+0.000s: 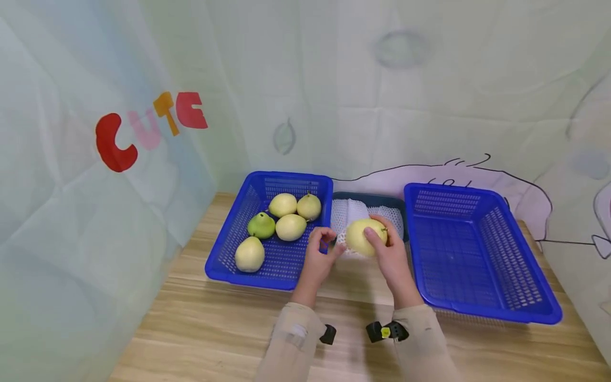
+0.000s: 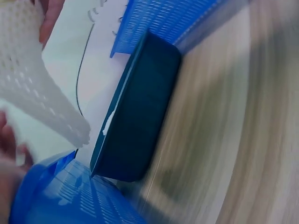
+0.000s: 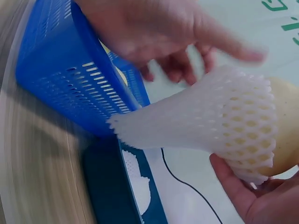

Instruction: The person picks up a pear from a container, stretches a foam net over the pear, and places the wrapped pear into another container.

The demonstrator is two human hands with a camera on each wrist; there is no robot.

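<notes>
My right hand [image 1: 394, 260] grips a pale yellow pear [image 1: 359, 236] above the table, between the two baskets. A white foam net sleeve [image 3: 187, 116] covers one end of the pear, and its narrow empty tail hangs out toward the left. Bare pear skin [image 3: 286, 123] shows beyond the sleeve at the other end. Close beside the sleeve, my left hand [image 1: 317, 265] is held with thumb spread and fingers loosely bent. Nothing is in it; the right wrist view shows it blurred and apart from the net.
A blue basket [image 1: 267, 282] on the left holds several pears, one of them greener [image 1: 261, 226]. Another blue basket [image 1: 458, 260] stands on the right. Between them sits a dark teal bin [image 2: 135, 112] with white foam nets [image 1: 350, 209]. A printed cloth hangs behind the wooden table [image 1: 200, 329].
</notes>
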